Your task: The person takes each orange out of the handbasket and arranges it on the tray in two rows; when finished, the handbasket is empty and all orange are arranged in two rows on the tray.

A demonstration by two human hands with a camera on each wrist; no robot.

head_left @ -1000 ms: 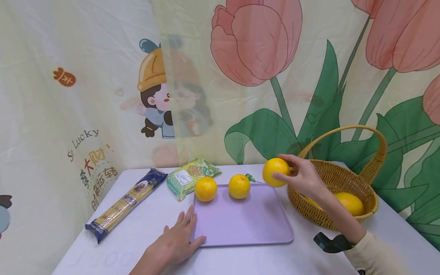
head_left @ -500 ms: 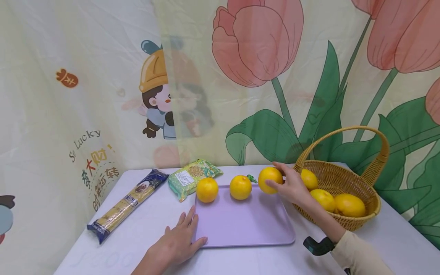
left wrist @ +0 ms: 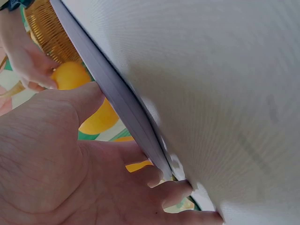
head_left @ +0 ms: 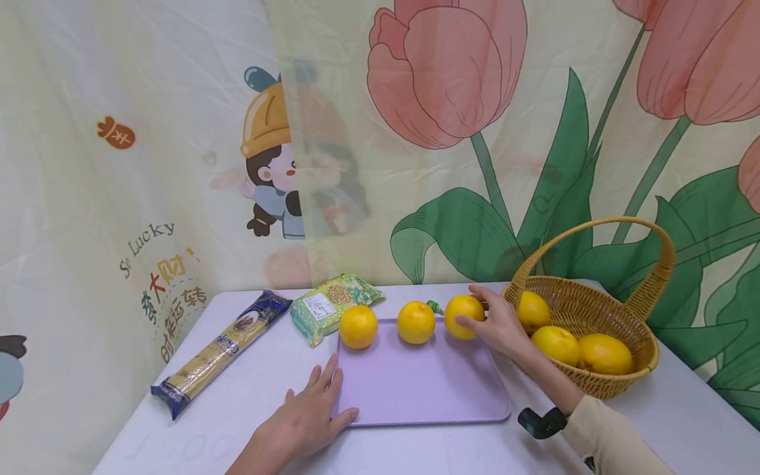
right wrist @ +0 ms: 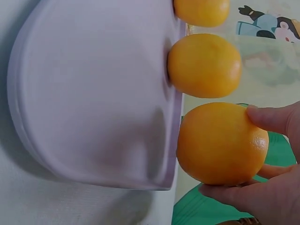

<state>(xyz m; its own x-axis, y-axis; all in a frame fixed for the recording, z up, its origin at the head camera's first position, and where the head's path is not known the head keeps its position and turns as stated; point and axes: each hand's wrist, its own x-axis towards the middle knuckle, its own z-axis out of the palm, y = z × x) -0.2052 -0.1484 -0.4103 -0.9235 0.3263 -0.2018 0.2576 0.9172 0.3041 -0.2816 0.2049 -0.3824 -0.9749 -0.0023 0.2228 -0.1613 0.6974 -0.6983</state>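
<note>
My right hand (head_left: 499, 324) grips a round yellow-orange orange (right wrist: 222, 143) between thumb and fingers, at the far right corner of the lilac tray (head_left: 421, 389). I cannot tell whether this orange touches the tray. Two more oranges stand along the tray's far edge, a middle orange (head_left: 415, 322) and a left orange (head_left: 358, 327). My left hand (head_left: 305, 415) rests at the tray's left edge with its fingers extended; in the left wrist view the thumb and fingers touch the tray's rim (left wrist: 126, 103).
A wicker basket (head_left: 594, 382) with a tall handle stands to the right, holding several yellow fruits (head_left: 604, 353). Behind the tray lies a green printed bag (head_left: 332, 305), and a long pasta packet (head_left: 222, 353) lies at left. A small green item (head_left: 435, 307) shows behind the tray. A printed curtain hangs behind.
My right hand has carried the orange left and down from beside the basket to the tray's far right corner. The fruits in the basket have come into fuller view. My left hand stays put.
</note>
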